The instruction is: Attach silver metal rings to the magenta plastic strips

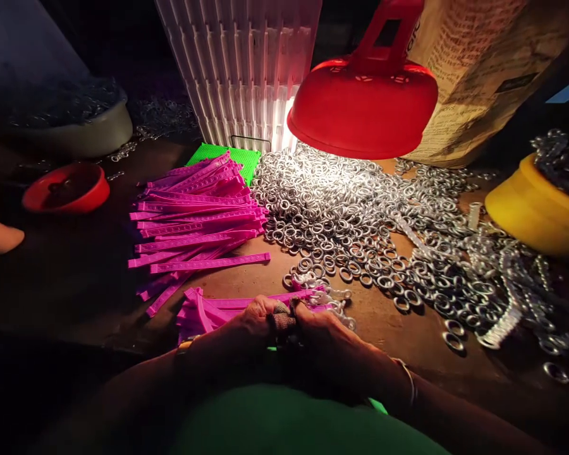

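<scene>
1. Two hands meet at the near edge of the surface (246,278): the left hand (253,322) and the right hand (320,332) press together, fingers curled in a narrow grip around the end of a pink strip (246,302) and some small metal rings (334,303).
2. What each hand pinches on its own I cannot tell, since the fingers overlap.
3. Several wrapped fingertips (281,322) sit where the hands touch.
4. More pink strips lie just left of the hands, and a larger pink pile (196,215) lies farther back.
5. A wide heap of rings (360,215) spreads to the right under a red lamp (363,104).
6. A yellow bowl (531,208) stands far right, a red bowl (66,188) far left.
7. A green mat (239,156) lies behind the pink pile.
</scene>
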A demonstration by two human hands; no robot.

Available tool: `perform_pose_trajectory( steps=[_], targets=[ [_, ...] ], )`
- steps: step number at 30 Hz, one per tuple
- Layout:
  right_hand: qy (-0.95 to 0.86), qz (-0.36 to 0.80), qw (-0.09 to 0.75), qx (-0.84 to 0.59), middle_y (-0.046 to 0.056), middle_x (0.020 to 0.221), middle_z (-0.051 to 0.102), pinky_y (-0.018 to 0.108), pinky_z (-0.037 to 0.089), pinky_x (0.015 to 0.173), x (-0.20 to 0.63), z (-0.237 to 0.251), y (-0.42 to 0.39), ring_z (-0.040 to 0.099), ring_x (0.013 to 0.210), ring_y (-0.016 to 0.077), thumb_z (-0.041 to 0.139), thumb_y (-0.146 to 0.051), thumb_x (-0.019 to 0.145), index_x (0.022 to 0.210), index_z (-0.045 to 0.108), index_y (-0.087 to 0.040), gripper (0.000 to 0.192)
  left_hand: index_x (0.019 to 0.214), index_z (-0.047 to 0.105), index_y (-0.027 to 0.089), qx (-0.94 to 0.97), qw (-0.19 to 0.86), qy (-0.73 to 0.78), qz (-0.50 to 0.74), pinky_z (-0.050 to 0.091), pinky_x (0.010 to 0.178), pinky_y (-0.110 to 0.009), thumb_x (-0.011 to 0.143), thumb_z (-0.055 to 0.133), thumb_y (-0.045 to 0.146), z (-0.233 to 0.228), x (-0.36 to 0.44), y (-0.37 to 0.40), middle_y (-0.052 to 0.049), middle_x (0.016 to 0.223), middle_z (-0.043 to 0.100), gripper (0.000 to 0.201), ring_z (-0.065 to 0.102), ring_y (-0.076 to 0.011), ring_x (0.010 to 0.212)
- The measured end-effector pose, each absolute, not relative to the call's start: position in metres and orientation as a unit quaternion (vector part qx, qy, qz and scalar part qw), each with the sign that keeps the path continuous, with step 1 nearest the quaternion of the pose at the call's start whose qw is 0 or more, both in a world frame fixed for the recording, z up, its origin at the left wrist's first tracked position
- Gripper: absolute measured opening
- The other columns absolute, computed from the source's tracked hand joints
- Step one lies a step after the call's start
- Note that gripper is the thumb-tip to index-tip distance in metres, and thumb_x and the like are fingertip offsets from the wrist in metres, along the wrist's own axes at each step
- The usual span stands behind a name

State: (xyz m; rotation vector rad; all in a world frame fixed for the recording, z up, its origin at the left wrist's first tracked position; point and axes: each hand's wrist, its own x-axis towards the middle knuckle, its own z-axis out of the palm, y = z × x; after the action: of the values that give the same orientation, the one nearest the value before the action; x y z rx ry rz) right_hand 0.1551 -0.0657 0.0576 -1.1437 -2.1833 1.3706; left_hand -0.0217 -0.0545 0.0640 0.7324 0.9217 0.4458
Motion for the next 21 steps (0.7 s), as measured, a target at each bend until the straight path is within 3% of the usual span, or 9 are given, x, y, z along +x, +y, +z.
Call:
perform_pose_trajectory(
  steps=[4, 7, 10, 14, 18, 21],
  targets=[
    [-0.798, 0.439, 0.139, -0.390, 0.001, 0.069, 0.058, 0.021, 0.031, 0.049, 0.161, 0.051, -0.061, 0.045, 0.056, 0.0103, 0.047, -0.026, 0.090, 0.097, 0.057, -0.016, 0.015, 0.061, 0.055, 0.011, 0.400, 0.795, 0.372, 0.261, 0.029, 0.051, -0.023, 0.069, 0.071, 0.057, 0.060, -0.023, -0.052, 0.000, 0.060, 0.048, 0.049, 0.040, -0.0076, 0.053],
    [-0.838, 0.321, 0.140, -0.418, -0.001, 0.061, 0.057, 0.022, 0.024, 0.045, 0.167, 0.048, -0.058, 0.045, 0.047, 0.0100, 0.050, -0.030, 0.090, 0.110, 0.053, -0.015, 0.025, 0.059, 0.050, 0.014, 0.507, 0.721, 0.392, 0.264, 0.029, 0.050, -0.023, 0.083, 0.058, 0.048, 0.064, -0.027, -0.048, 0.002, 0.056, 0.041, 0.042, 0.037, -0.0079, 0.052],
    [-0.865, 0.200, 0.156, -0.432, -0.003, 0.053, 0.056, 0.024, 0.020, 0.045, 0.177, 0.048, -0.057, 0.046, 0.041, 0.0113, 0.052, -0.031, 0.087, 0.104, 0.055, -0.018, 0.022, 0.057, 0.039, 0.017, 0.591, 0.620, 0.436, 0.276, 0.032, 0.051, -0.023, 0.088, 0.050, 0.040, 0.061, -0.039, -0.040, 0.003, 0.056, 0.034, 0.040, 0.037, -0.0087, 0.052],
    [-0.880, 0.099, 0.185, -0.426, 0.002, 0.062, 0.063, 0.024, 0.030, 0.049, 0.194, 0.044, -0.058, 0.056, 0.052, 0.0156, 0.049, -0.034, 0.090, 0.094, 0.060, -0.022, 0.017, 0.089, 0.062, 0.016, 0.638, 0.367, 0.574, 0.358, 0.045, 0.070, -0.030, 0.082, 0.055, 0.025, 0.043, -0.074, -0.011, -0.006, 0.081, 0.058, 0.013, 0.054, -0.0178, 0.076],
    [-0.881, 0.044, 0.210, -0.421, 0.006, 0.072, 0.066, 0.028, 0.040, 0.057, 0.203, 0.034, -0.057, 0.060, 0.065, 0.0203, 0.050, -0.033, 0.090, 0.107, 0.059, -0.019, 0.025, 0.107, 0.066, 0.018, 0.715, 0.077, 0.647, 0.253, 0.044, 0.084, -0.037, 0.081, 0.054, 0.016, 0.030, -0.112, 0.025, -0.009, 0.092, 0.064, 0.029, 0.055, -0.0241, 0.092],
    [-0.885, 0.037, 0.206, -0.417, 0.008, 0.075, 0.065, 0.028, 0.043, 0.057, 0.202, 0.032, -0.056, 0.059, 0.065, 0.0197, 0.047, -0.026, 0.089, 0.104, 0.060, -0.019, 0.021, 0.108, 0.068, 0.016, 0.735, 0.005, 0.650, 0.196, 0.041, 0.086, -0.039, 0.079, 0.054, 0.011, 0.032, -0.126, 0.039, -0.010, 0.092, 0.064, 0.032, 0.055, -0.0256, 0.094]
  ],
)
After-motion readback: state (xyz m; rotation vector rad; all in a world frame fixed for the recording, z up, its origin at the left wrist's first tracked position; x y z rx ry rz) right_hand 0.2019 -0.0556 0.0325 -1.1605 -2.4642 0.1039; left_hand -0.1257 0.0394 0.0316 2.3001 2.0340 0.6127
